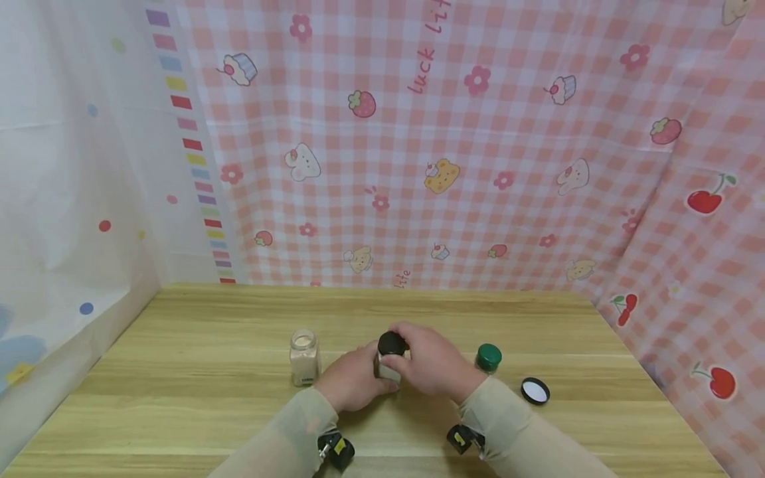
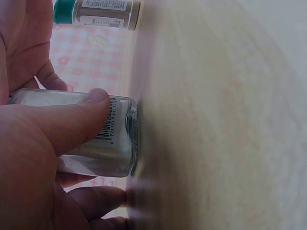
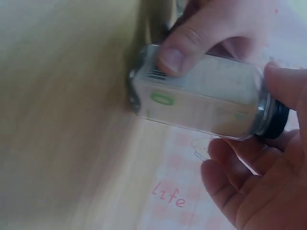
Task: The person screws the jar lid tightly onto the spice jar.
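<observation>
Wood-grained tabletop (image 1: 239, 332) beneath. Clamped on square jar (image 3: 201, 108) with left grip (image 1: 357, 382), on black lid (image 1: 392, 344) with right grip (image 1: 435, 364): probably best twisted level, minding open jar (image 1: 305, 362) beside left grip, green-capped bottle (image 2: 98, 13) then loose lid (image 1: 535, 392) outside right grip.

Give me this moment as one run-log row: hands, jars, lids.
left hand: grips clear jar | right hand: holds its black lid | open jar: at left | green-capped jar, loose lid: at right
</observation>
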Tool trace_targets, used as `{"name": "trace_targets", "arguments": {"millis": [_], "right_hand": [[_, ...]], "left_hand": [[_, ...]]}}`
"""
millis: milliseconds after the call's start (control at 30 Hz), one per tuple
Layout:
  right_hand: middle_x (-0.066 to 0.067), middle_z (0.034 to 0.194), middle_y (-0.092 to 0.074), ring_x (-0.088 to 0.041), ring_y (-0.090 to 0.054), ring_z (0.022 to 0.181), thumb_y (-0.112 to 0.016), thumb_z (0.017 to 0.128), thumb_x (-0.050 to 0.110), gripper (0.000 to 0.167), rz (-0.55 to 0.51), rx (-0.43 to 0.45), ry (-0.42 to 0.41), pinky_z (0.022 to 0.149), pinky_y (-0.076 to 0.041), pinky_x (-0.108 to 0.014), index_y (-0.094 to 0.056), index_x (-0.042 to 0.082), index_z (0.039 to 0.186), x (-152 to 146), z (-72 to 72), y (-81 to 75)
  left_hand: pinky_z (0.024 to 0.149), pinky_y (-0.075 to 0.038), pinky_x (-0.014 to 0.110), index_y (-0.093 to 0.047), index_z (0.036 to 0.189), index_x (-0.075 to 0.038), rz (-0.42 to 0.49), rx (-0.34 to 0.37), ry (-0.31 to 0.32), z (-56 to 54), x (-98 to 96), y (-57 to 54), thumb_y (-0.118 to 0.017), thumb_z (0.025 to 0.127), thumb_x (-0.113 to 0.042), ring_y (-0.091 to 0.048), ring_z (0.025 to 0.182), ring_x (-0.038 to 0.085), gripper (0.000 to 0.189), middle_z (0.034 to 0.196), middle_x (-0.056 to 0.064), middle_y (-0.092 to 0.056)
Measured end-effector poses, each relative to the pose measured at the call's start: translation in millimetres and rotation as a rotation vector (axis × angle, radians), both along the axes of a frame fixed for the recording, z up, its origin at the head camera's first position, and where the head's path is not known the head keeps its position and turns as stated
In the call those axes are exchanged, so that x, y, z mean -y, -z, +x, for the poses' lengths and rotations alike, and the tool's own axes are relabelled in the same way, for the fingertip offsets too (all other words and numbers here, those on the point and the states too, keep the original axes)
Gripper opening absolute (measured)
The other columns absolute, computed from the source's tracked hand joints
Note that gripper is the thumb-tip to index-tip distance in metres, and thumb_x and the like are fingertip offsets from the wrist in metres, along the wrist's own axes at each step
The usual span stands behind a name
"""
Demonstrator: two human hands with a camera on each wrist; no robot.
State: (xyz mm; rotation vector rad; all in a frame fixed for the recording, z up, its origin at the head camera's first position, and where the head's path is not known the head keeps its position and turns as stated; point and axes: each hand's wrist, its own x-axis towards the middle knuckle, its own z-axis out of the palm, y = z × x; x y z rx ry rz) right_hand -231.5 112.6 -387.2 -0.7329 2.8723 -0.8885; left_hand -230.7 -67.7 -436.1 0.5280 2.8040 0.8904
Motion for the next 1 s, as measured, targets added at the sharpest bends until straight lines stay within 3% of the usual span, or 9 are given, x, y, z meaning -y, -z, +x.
{"name": "trace_targets", "arguments": {"millis": [67, 267, 567, 1000], "right_hand": [[-0.003, 0.112, -0.071, -0.016, -0.064, 0.096, -0.072, 0.101, 0.035, 0.033, -0.012, 0.004, -0.003, 0.086, -0.056, -0.040, -0.064, 0.012, 0.123, 0.0, -0.6, 2.5], [-0.014, 0.137, -0.067, -0.026, -0.065, 0.125, -0.071, 0.103, 0.032, 0.048, -0.013, 0.015, -0.046, 0.106, -0.054, -0.048, -0.059, 0.005, 0.140, -1.9, -2.0, 1.5], [-0.008, 0.122, -0.070, -0.021, -0.066, 0.113, -0.073, 0.101, 0.030, 0.031, -0.018, -0.009, -0.003, 0.098, -0.057, -0.046, -0.066, 0.010, 0.124, 0.1, -0.3, -0.4], [-0.007, 0.116, -0.069, -0.022, -0.064, 0.110, -0.073, 0.101, 0.029, 0.030, -0.058, -0.053, 0.061, 0.094, -0.057, -0.044, -0.066, 0.007, 0.121, 5.8, 5.0, 7.7]], "left_hand": [[0.102, -0.055, 0.053, -0.052, 0.152, -0.016, 0.001, 0.001, -0.003, -0.3, 0.1, 0.4, -0.082, 0.090, -0.042, -0.069, 0.122, 0.033, 0.074, 0.134, 0.014, -0.072], [0.103, -0.055, 0.053, -0.052, 0.152, -0.014, -0.006, -0.008, 0.004, -0.7, 0.5, 1.4, -0.083, 0.089, -0.042, -0.069, 0.123, 0.034, 0.075, 0.135, 0.014, -0.072], [0.100, -0.055, 0.053, -0.052, 0.152, -0.015, -0.003, -0.011, -0.007, 1.2, -0.8, -1.7, -0.083, 0.089, -0.042, -0.069, 0.121, 0.034, 0.075, 0.132, 0.014, -0.072], [0.099, -0.056, 0.055, -0.056, 0.149, -0.016, 0.013, -0.038, -0.032, 4.1, -2.9, 0.6, -0.083, 0.089, -0.040, -0.070, 0.119, 0.037, 0.070, 0.132, 0.014, -0.073]]}}
